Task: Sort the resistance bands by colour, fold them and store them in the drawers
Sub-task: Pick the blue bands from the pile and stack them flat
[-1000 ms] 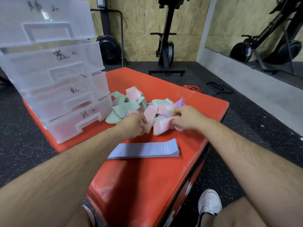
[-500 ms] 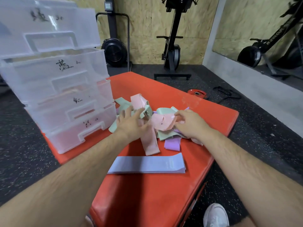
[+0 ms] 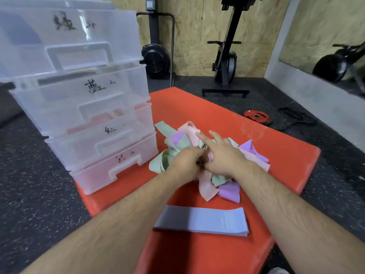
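Tangle of pink, green and purple resistance bands [image 3: 207, 186] on the red worktop [image 3: 207, 107], just right of the clear drawers [image 3: 88, 119]; a flat blue-grey band stack [image 3: 201, 220] lies nearer the person. Right hand [image 3: 223, 155] rests on the tangle, fingers straight; left hand [image 3: 185, 163] curls into it, grip not discernible

The drawers [image 3: 88, 115] stand left of the band pile [image 3: 230, 191], flat bands [image 3: 201, 220] nearer.
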`<state>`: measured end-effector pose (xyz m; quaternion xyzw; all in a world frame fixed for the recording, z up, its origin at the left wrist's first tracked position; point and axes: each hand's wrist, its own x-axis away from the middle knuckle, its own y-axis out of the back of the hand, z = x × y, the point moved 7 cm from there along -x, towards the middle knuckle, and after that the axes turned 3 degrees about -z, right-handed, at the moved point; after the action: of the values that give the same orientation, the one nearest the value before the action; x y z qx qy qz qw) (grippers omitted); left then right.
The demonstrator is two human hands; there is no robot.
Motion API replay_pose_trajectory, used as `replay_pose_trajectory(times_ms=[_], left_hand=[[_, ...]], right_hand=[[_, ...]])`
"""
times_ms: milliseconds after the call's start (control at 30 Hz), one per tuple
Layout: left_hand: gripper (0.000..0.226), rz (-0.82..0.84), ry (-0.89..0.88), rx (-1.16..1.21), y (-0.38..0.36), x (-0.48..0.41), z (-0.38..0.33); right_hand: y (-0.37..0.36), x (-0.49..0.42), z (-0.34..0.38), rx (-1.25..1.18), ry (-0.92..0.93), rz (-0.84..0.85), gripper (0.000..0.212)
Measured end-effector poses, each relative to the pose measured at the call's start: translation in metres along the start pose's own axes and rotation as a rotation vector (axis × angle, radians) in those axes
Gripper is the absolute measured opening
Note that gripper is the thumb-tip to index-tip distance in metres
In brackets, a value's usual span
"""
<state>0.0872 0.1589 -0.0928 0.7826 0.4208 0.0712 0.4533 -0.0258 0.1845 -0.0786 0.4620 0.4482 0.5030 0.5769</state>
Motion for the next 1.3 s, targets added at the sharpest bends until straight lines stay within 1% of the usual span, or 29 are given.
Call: replay_pose_trajectory(times_ms=[67,133,167,233,300,367,433,467,600,667,733,800,833,933,967,1000,1100,1167,1233,1300], left_hand=[[0.024,0.013,-0.007,0.061,0.008,0.005,-0.006],[0.015,-0.080,0.016,0.101,0.022,0.010,0.001],[0.014,-0.155,-0.004,0.075,0.030,0.012,0.005],[0.013,-0.273,-0.028,-0.087,0.038,0.015,0.015],[0.017,-0.312,0.064,-0.200,0.037,0.018,0.027],[0.025,-0.285,0.156,-0.235,0.033,0.021,0.038],[0.030,-0.285,0.169,-0.248,0.034,0.024,0.043],[0.029,-0.310,0.158,-0.233,0.039,0.024,0.043],[0.015,-0.469,0.122,-0.172,0.059,0.025,0.040],[0.015,-0.539,0.132,-0.094,0.066,0.026,0.040],[0.016,-0.586,0.142,-0.028,0.070,0.027,0.042],[0.012,-0.549,0.182,-0.019,0.066,0.024,0.047],[0.014,-0.491,0.218,-0.036,0.060,0.022,0.051],[0.034,-0.240,0.319,-0.054,0.035,0.018,0.061],[0.041,-0.175,0.324,-0.062,0.028,0.017,0.061],[0.047,-0.131,0.321,-0.076,0.022,0.017,0.059],[0.056,-0.090,0.280,-0.094,0.015,0.015,0.047],[0.062,-0.068,0.214,-0.060,0.011,0.012,0.036],[0.069,0.005,0.187,0.091,0.000,0.009,0.029],[0.072,0.113,0.200,0.280,-0.016,0.007,0.026]], right_hand=[[-0.003,-0.005,0.003,-0.001,0.034,0.043,0.100],[-0.008,-0.012,0.005,-0.001,0.040,0.089,0.100],[-0.011,-0.016,0.007,-0.002,0.040,0.107,0.099],[-0.017,-0.024,0.015,0.007,0.048,0.117,0.095],[-0.024,-0.031,0.027,0.034,0.063,0.101,0.087],[-0.032,-0.038,0.036,0.047,0.063,0.070,0.073],[-0.035,-0.041,0.037,0.009,0.047,0.038,0.062],[-0.036,-0.043,0.034,-0.035,0.044,0.015,0.059],[-0.013,-0.040,0.006,-0.279,0.008,-0.137,0.062],[0.005,-0.034,-0.015,-0.365,-0.016,-0.220,0.059],[0.019,-0.024,-0.036,-0.414,-0.027,-0.282,0.062],[0.027,-0.012,-0.054,-0.408,-0.029,-0.284,0.068],[0.026,-0.007,-0.060,-0.387,-0.031,-0.234,0.070],[-0.001,0.000,-0.074,-0.253,-0.091,0.071,0.074],[-0.007,0.002,-0.077,-0.234,-0.112,0.136,0.075],[-0.009,0.005,-0.077,-0.233,-0.124,0.166,0.076],[-0.004,0.011,-0.073,-0.304,-0.105,0.161,0.073],[0.002,0.016,-0.068,-0.415,-0.096,0.142,0.065],[0.006,0.020,-0.067,-0.524,-0.087,0.087,0.054],[0.008,0.024,-0.067,-0.675,-0.102,0.040,0.046]])
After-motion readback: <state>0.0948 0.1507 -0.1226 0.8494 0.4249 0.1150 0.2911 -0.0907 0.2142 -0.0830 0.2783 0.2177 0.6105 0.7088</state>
